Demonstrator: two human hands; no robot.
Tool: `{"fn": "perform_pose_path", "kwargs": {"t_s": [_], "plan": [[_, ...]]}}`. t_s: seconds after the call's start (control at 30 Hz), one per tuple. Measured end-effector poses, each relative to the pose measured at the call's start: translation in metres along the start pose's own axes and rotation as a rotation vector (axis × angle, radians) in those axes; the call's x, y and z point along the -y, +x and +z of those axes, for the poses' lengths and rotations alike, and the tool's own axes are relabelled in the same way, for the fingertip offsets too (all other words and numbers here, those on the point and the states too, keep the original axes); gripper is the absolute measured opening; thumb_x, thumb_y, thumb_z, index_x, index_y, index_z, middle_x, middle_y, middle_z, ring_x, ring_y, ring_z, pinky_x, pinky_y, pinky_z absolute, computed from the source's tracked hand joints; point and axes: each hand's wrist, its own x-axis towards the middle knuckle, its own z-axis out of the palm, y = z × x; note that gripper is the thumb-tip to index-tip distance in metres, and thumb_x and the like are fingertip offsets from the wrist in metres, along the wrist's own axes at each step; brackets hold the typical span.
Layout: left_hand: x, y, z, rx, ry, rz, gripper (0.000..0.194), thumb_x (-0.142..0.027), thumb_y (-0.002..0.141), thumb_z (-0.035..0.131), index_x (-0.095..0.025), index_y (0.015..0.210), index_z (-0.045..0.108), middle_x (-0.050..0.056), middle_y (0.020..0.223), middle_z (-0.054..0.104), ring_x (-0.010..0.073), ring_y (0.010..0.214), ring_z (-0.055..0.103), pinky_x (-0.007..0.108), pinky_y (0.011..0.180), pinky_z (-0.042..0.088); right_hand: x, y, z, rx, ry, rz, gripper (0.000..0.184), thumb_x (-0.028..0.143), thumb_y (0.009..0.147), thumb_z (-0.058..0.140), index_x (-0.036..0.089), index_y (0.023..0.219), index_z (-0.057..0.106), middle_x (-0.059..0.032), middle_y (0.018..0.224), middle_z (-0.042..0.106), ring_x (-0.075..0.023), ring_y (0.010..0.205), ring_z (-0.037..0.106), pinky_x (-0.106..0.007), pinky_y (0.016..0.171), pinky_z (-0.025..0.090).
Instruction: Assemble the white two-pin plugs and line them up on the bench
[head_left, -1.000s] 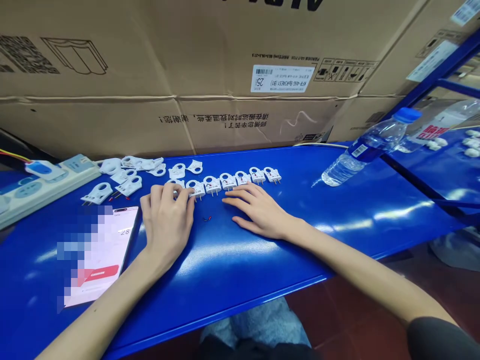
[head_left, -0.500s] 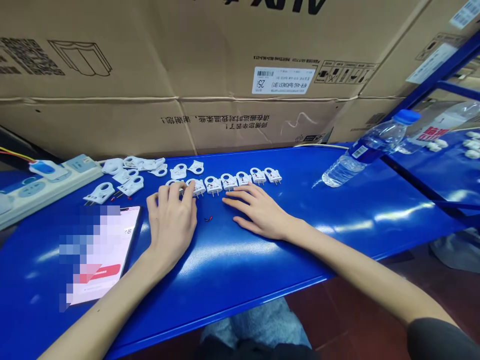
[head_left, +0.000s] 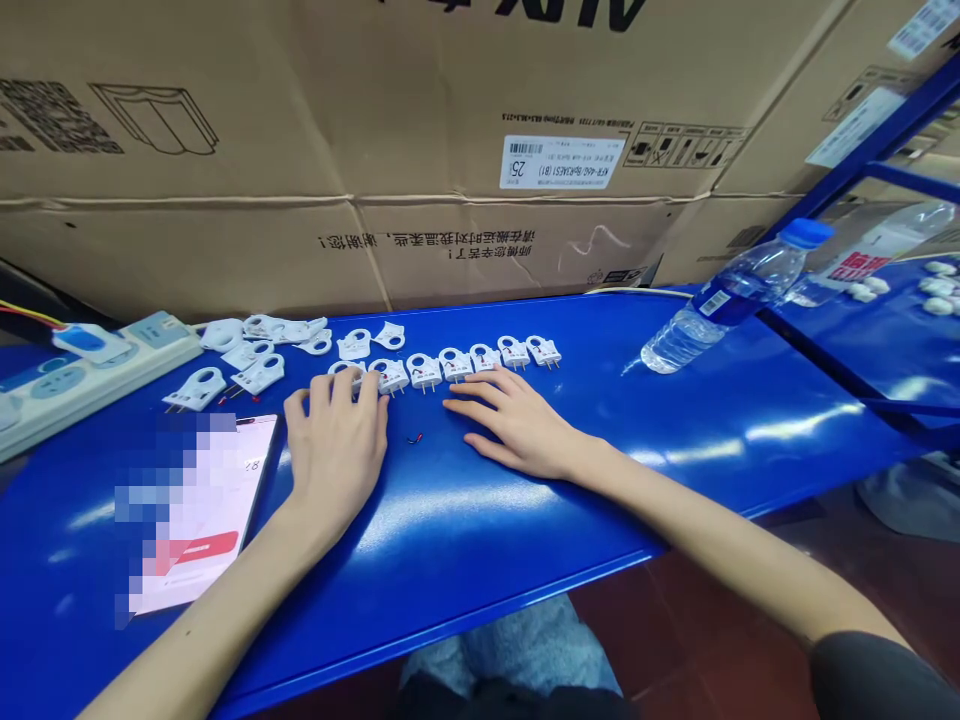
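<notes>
White two-pin plugs with ring handles stand in a row along the blue table [head_left: 465, 530]. My left hand [head_left: 337, 455] rests palm down at the row's left end, fingers bent but apart. Its fingertips reach the leftmost plug [head_left: 346, 372], which they partly cover, and lie beside the neighbouring plug [head_left: 391, 376]. My right hand [head_left: 521, 428] lies palm down with fingers spread, the tips close to the pins of the middle plugs [head_left: 455, 364]; contact there is unclear. Between the hands lies a tiny red and black piece [head_left: 415, 438].
More white plug parts [head_left: 259, 372] lie loosely at the back left, beside a power strip [head_left: 154, 345]. A phone [head_left: 217, 515] lies left of my left hand. At the right stands a tilted water bottle [head_left: 686, 340]. Behind is a large cardboard box [head_left: 420, 130].
My left hand has shifted slightly left, uncovering more of the second plug. My right hand stays by the middle of the row. The view has shifted slightly.
</notes>
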Motion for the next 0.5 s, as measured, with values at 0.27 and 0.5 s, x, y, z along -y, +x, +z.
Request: {"fn": "perform_pose_path", "kwargs": {"t_s": [0.27, 0.5], "plan": [[-0.0001, -0.0007, -0.0064, 0.011, 0.033, -0.028, 0.046, -0.032, 0.106, 0.031, -0.009, 0.132, 0.061, 0.023, 0.12, 0.07, 0.04, 0.11, 0.061, 0.056, 0.097, 0.041, -0.0007, 0.0, -0.0003, -0.02, 0.01, -0.008, 0.044, 0.037, 0.107, 0.051, 0.018, 0.147, 0.056, -0.0135, 0.152, 0.057, -0.0311, 0.142, 0.045, -0.057, 0.122, 0.037], [0.0013, 0.0005, -0.0051, -0.008, 0.041, -0.003, 0.041, -0.032, 0.106, 0.034, -0.015, 0.126, 0.066, 0.021, 0.119, 0.071, 0.0383, 0.111, 0.061, 0.054, 0.097, 0.041, 0.0002, 0.0002, 0.0001, -0.002, 0.01, 0.004, 0.045, 0.037, 0.107, 0.051, 0.019, 0.147, 0.055, -0.013, 0.153, 0.055, -0.0315, 0.143, 0.044, -0.059, 0.123, 0.035]]}}
